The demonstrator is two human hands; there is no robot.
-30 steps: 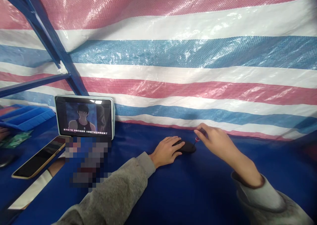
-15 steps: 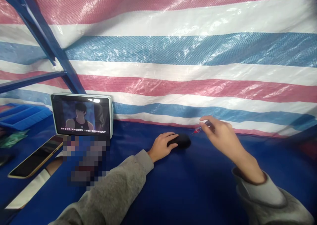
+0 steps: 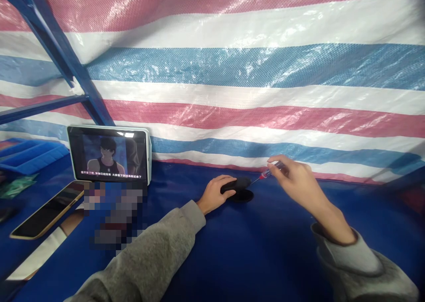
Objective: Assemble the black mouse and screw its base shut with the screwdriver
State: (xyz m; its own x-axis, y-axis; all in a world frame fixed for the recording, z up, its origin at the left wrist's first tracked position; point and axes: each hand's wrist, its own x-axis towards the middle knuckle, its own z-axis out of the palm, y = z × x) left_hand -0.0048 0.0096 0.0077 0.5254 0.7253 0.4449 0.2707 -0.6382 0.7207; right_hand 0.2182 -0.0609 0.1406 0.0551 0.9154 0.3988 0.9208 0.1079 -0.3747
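Note:
My left hand [image 3: 215, 193] grips a black computer mouse [image 3: 236, 185] and tips its upper shell up from the dark base lying on the blue table cover [image 3: 259, 249]. My right hand [image 3: 297, 182] pinches a small screwdriver [image 3: 265, 174] with a red band and clear handle. Its thin tip points left toward the raised front of the mouse and almost touches it. Both sleeves are grey.
A small tablet [image 3: 109, 155] playing a cartoon stands at the left against the striped tarp wall [image 3: 232, 80]. A phone [image 3: 46, 210] lies flat in front of it. A blue tray [image 3: 26, 156] and blue frame bars [image 3: 59, 58] are at far left.
My right hand lifted the screwdriver off the mouse and drew it back to the right. My left hand then tilted the mouse's upper shell up from its base.

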